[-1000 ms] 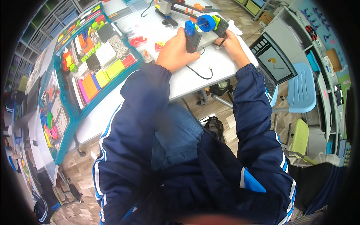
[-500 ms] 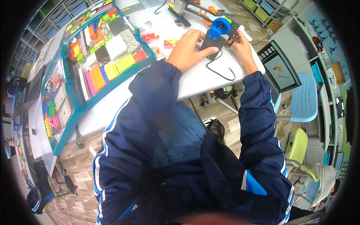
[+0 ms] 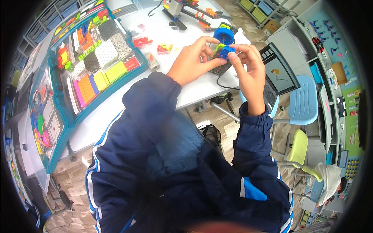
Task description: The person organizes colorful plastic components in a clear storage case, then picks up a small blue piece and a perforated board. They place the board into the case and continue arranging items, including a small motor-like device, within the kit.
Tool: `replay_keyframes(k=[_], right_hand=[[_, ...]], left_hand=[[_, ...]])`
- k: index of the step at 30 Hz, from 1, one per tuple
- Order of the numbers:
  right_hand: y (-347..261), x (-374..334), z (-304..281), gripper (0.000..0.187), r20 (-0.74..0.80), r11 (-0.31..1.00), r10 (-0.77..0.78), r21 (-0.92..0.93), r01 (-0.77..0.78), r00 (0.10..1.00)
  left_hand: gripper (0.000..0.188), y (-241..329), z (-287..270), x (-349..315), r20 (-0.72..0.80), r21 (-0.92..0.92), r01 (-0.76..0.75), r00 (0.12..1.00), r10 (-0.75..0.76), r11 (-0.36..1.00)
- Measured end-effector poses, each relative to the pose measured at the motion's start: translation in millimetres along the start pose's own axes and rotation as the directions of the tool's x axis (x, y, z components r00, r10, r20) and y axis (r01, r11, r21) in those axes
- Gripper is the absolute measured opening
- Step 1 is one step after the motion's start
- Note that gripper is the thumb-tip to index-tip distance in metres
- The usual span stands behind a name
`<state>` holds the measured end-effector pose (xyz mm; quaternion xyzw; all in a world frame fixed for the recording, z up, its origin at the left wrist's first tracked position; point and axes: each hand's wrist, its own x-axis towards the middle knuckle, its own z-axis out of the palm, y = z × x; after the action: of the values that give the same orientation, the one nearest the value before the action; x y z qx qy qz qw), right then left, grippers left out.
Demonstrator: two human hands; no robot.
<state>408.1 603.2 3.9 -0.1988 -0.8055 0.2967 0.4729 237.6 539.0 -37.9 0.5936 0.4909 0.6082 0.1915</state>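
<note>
Both my hands are on a model of plastic building parts at the table's right end. It has a blue round piece [image 3: 224,35] on top, a blue block [image 3: 224,53] below, and a dark perforated plate [image 3: 222,70] underneath. My left hand [image 3: 194,60] holds it from the left, thumb against the blue block and fingers curled behind. My right hand [image 3: 250,68] pinches the block's right side between thumb and index finger. A black cable [image 3: 222,84] runs out below the plate. Fingers partly hide the middle of the model.
A teal-rimmed case [image 3: 130,75] of sorted coloured parts lies open at the left. Behind my hands are small trays of red pieces [image 3: 142,41] and a grey-black built structure [image 3: 175,13]. An open laptop [image 3: 278,73] and a blue chair [image 3: 303,101] are to the right.
My right hand has moved from the model's far right side to its near side and now pinches the blue block. The whole view has shifted slightly.
</note>
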Motion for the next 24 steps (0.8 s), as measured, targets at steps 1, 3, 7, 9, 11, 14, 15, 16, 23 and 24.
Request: replay_keyframes(k=[1,3,7,9,11,14,15,16,23,24], right_hand=[[-6,1,1,0.02,-0.003,0.999,0.042,-0.009,-0.042,0.999],[-15,3,1,0.021,0.011,0.993,0.112,-0.042,-0.111,0.994],[-30,-2,2,0.028,-0.043,0.958,0.014,-0.284,-0.025,0.999],[-35,-6,3,0.032,-0.109,0.938,0.009,-0.344,-0.046,0.994],[-38,-12,4,0.035,-0.093,0.942,0.085,-0.318,-0.11,0.992],[-33,-19,9,0.036,0.014,0.946,0.082,-0.317,-0.073,0.997],[-28,-19,12,0.034,-0.002,0.955,0.15,-0.261,-0.145,0.989],[-23,-19,13,0.032,0.003,0.966,0.182,-0.185,-0.179,0.983],[-3,-12,2,0.02,0.013,0.976,0.198,0.091,-0.198,0.98],[-4,-11,2,0.02,0.047,0.956,0.226,0.178,-0.231,0.973]], left_hand=[[0.034,1,-1,-1,0.015,0.014,0.022,1.0,-0.022,1.0],[0.043,3,-2,-2,0.046,0.065,0.048,0.998,-0.051,0.997],[0.044,8,-1,-5,0.039,0.253,-0.04,0.999,0.031,0.967],[0.043,8,1,-6,0.019,0.314,-0.068,0.998,0.065,0.947],[0.039,8,3,-8,-0.007,0.324,-0.063,0.998,0.069,0.944],[0.031,7,5,-9,-0.071,0.292,-0.141,0.983,0.168,0.946],[0.028,7,5,-9,-0.085,0.277,-0.175,0.975,0.206,0.945],[0.028,7,4,-9,-0.068,0.29,-0.175,0.977,0.203,0.941],[0.031,12,0,-8,0.049,0.357,-0.116,0.993,0.106,0.927],[0.032,13,0,-8,0.067,0.349,-0.084,0.996,0.064,0.934]])
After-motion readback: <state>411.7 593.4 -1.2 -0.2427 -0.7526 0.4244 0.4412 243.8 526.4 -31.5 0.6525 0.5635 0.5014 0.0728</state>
